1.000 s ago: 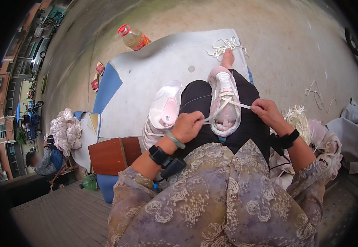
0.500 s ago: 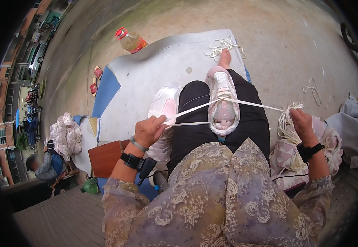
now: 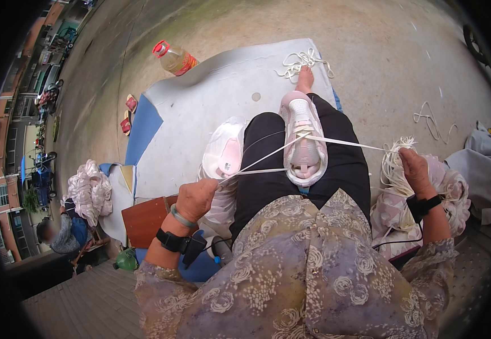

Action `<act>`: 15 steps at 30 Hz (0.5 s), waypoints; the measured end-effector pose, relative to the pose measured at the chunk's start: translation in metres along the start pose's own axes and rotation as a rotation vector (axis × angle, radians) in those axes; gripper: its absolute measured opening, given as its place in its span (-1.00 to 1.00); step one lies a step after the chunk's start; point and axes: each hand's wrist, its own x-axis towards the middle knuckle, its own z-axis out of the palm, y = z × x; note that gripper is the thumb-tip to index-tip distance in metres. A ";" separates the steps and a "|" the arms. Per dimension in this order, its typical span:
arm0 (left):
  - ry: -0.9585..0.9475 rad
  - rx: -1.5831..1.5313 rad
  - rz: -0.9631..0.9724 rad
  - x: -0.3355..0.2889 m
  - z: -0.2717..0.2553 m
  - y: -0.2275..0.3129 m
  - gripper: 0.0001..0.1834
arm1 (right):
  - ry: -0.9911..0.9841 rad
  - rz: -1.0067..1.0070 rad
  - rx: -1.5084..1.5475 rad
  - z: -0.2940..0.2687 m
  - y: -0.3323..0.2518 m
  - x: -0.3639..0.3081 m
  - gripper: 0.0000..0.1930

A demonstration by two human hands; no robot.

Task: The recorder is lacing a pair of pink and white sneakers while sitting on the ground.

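A pink and white sneaker [image 3: 304,147] lies on my right thigh, its toe pointing away from me and its upper partly laced. From it, white shoelace [image 3: 353,144] stretches out to both sides. My left hand [image 3: 198,198] is closed around lace strands, left of the sneaker and near my left thigh. My right hand [image 3: 416,169] pinches the other stretch of lace, out to the right beside a bundle of loose white laces [image 3: 395,164]. Both stretches look taut. Left of my left thigh stands a stack of similar sneakers [image 3: 223,150].
A pale sheet [image 3: 200,107] with blue edges covers the ground ahead, a lace pile [image 3: 305,61] on it. Beside it are a red-capped bottle [image 3: 174,58] and red slippers [image 3: 126,123]. Tied shoes [image 3: 451,195] sit at right; another person [image 3: 67,231] sits at far left.
My left hand has drawn back toward me and turned, with the back of the hand now up, keeping the lace stretched. My right hand has hardly moved.
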 end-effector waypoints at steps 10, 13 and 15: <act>0.331 0.460 -0.042 -0.004 -0.030 -0.057 -0.90 | 0.137 0.122 -0.173 -0.037 0.091 -0.026 -0.84; 0.339 0.457 -0.072 -0.022 -0.038 -0.069 -0.90 | 0.191 0.100 -0.267 -0.070 0.120 -0.026 -0.82; 0.276 0.470 -0.132 -0.051 -0.036 -0.081 -0.92 | 0.184 0.116 -0.316 -0.088 0.134 -0.031 -0.81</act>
